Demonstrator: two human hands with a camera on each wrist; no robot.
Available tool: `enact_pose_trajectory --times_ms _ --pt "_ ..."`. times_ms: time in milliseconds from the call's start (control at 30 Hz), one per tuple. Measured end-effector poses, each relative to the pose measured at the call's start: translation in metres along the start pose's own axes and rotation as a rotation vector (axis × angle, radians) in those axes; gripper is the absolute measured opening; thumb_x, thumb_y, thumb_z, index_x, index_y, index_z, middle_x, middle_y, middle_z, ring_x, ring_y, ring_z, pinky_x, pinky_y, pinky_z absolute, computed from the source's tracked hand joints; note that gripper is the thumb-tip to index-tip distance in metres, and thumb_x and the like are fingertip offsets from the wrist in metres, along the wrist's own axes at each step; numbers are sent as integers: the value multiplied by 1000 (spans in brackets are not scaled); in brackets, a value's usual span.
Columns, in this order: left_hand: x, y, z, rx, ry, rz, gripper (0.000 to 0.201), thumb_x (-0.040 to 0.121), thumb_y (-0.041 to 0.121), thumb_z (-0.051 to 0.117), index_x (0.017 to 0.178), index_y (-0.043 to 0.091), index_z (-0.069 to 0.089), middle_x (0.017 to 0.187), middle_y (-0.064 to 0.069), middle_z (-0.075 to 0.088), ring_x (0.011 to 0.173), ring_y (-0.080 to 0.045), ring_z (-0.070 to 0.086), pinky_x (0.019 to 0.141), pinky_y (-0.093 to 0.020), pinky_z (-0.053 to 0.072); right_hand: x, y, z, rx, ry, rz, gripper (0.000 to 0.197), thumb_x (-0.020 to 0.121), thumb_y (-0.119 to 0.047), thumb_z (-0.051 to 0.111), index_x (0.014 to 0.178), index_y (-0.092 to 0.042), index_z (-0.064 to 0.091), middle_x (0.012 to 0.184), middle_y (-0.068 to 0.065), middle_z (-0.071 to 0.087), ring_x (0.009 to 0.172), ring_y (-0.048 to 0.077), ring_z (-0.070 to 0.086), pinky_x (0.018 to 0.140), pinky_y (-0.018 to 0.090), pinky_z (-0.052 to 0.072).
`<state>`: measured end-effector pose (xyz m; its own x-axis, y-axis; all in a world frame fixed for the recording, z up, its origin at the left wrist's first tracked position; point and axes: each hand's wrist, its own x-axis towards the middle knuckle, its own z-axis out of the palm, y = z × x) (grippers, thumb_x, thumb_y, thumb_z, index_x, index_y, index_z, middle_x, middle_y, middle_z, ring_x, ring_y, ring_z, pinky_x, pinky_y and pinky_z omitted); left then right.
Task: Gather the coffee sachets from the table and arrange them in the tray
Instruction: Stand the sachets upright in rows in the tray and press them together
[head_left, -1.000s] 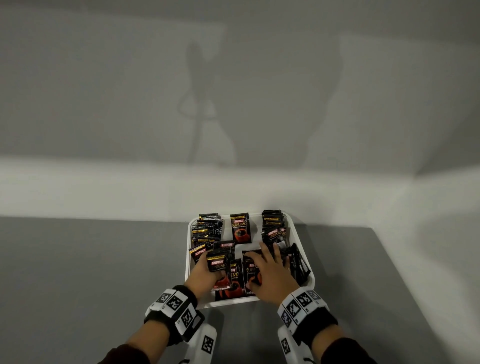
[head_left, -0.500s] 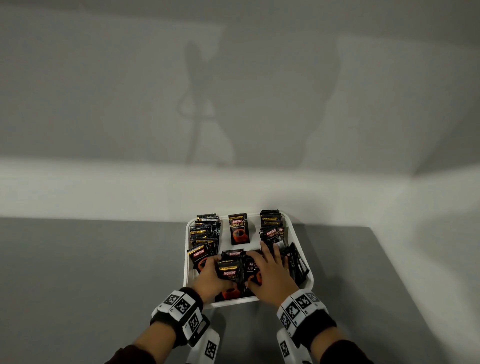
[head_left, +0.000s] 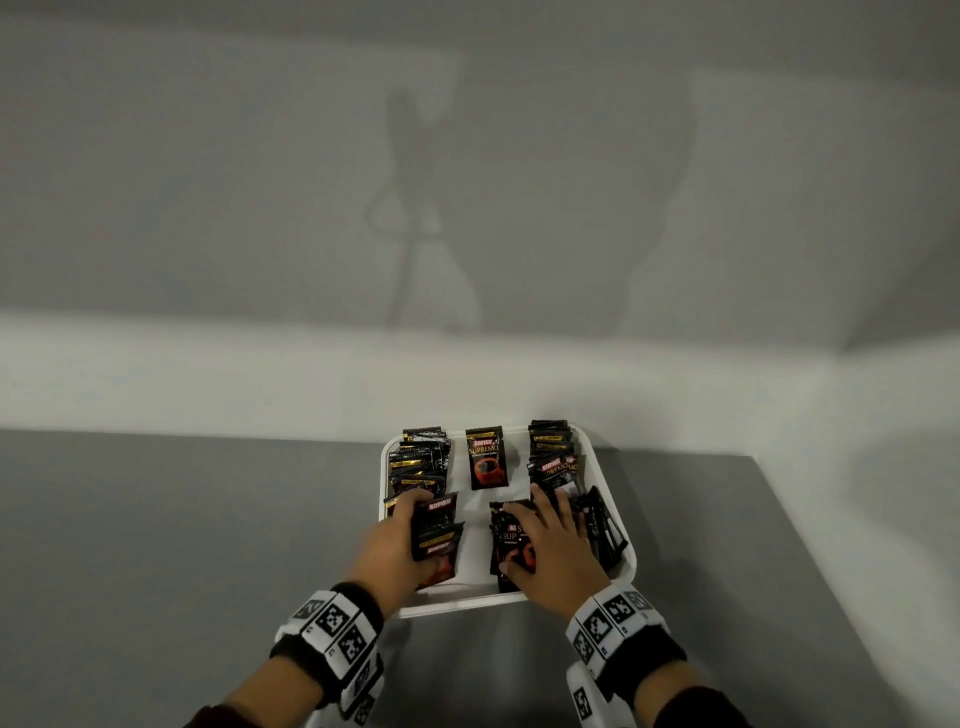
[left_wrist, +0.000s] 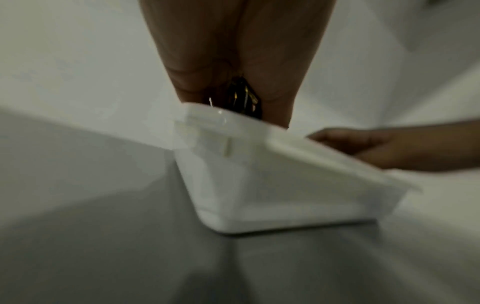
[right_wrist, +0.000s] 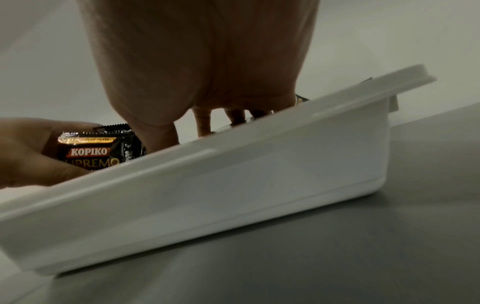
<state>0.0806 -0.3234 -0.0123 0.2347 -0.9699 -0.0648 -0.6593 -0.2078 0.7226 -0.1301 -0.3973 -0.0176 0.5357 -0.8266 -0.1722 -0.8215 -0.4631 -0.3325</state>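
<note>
Both hands were inside the white tray (head_left: 618, 569) on the grey counter (head_left: 208, 545). The left hand (head_left: 387, 553) gripped a small stack of sachets (head_left: 436, 527); the right hand (head_left: 558, 553) lay spread flat on another pile (head_left: 506, 535). Squaring each stack's edges before release would likely keep rows neat.

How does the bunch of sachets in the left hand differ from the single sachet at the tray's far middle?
The bunch of sachets is several packets gripped by the left hand at the tray's near left; the single sachet lies alone, untouched, face up. Both are black Kopiko packets.
</note>
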Motion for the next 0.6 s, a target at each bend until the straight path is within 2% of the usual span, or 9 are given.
enact_pose_trajectory --times_ms 33,67,133,233,300,367,433,533,600 --pt "-1 -1 -1 143 17 50 68 69 32 74 126 30 37 109 6 65 92 -9 61 87 -18 41 0 0 0 -1 1 -2 69 84 -48 54 143 -41 18 158 -4 -4 144 30 -16 115 52 -2" --pt "-2 -2 -3 294 50 95 66 69 41 70 126 32 38 111 8 65 98 -12 59 95 -25 33 0 0 0 -2 0 -2 69 84 -48 54 143 -41 18 158 -4 -5 144 30 -16 115 52 -2" --pt "-3 -6 -6 477 92 104 65 67 54 64 125 35 42 116 11 60 109 -15 51 99 -33 20 0 -1 0 -4 -2 -1 69 85 -47 54 143 -41 18 158 -4 -5 144 30 -16 115 52 -2" --pt "0 -14 -13 550 161 65 75 57 62 69 122 29 51 122 3 50 116 -22 42 101 -40 21 -1 -1 0 0 -1 0 68 85 -46 54 143 -41 19 158 -4 -5 144 29 -16 116 52 -1" --pt "2 -18 -18 583 181 44 86 50 66 71 123 25 51 124 -1 47 119 -24 41 104 -45 20 -1 -1 -1 3 3 -2 67 85 -46 54 142 -41 19 158 -4 -4 144 29 -16 115 51 -1" --pt "4 -20 -20 588 146 10 101 47 73 68 131 23 43 131 -1 42 128 -24 35 111 -50 10 -1 -1 -1 0 0 -2 67 85 -45 54 142 -41 19 158 -4 -5 144 30 -16 115 51 -1" --pt "6 -22 -21 578 111 -26 114 45 78 65 139 24 30 138 0 35 135 -22 25 112 -54 -2 -1 -1 -1 -4 -6 -1 68 85 -46 54 143 -41 19 158 -4 -5 144 30 -15 115 51 0" --pt "5 -16 -24 590 56 -54 124 42 81 63 143 25 20 143 1 27 139 -20 17 111 -55 -8 -1 -1 -2 -2 -9 2 68 85 -47 54 143 -40 19 158 -4 -5 144 30 -16 116 52 0" --pt "2 -5 -27 551 75 -15 122 44 77 66 143 23 22 143 -1 27 138 -24 20 112 -53 -3 -1 0 -1 3 -8 2 69 85 -48 54 144 -39 19 158 -4 -6 144 30 -16 115 52 -1"
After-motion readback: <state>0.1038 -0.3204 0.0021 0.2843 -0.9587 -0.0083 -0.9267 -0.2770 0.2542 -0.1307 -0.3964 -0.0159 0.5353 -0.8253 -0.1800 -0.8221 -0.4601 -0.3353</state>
